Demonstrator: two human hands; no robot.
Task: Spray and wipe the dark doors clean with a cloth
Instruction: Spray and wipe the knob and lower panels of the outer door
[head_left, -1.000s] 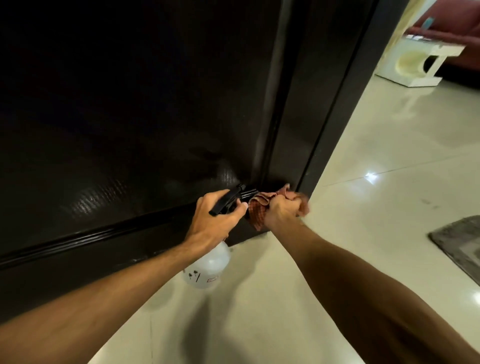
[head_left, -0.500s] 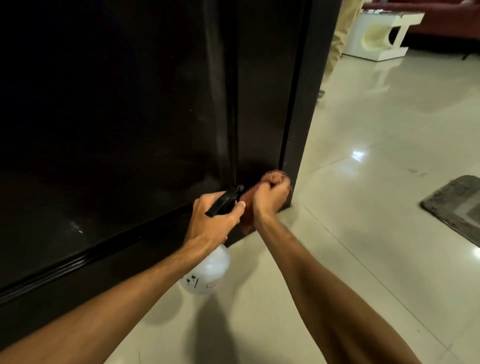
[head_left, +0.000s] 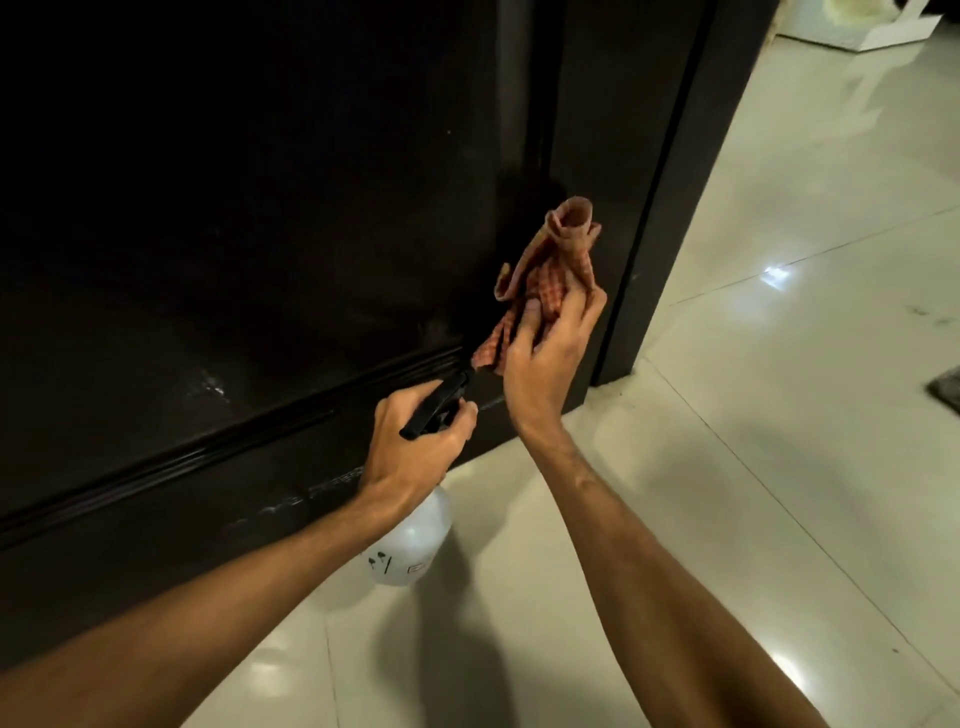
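The dark door (head_left: 260, 234) fills the left and middle of the head view, with a ridged moulding low down and wet streaks near its base. My left hand (head_left: 415, 447) grips the black trigger head of a white spray bottle (head_left: 408, 545), which hangs just above the floor near the door's bottom. My right hand (head_left: 545, 358) holds a red checked cloth (head_left: 550, 270) between thumb and fingers, bunched and lifted in front of the door's right edge beside the dark frame post (head_left: 670, 208).
A glossy pale tiled floor (head_left: 779, 415) stretches to the right and below. A grey mat corner (head_left: 948, 387) shows at the right edge. A white furniture piece (head_left: 862, 26) stands at the top right.
My right hand has lifted from the door's bottom corner and turned, and the cloth now sticks up loosely from it. The left hand with the bottle has stayed near the door's base.
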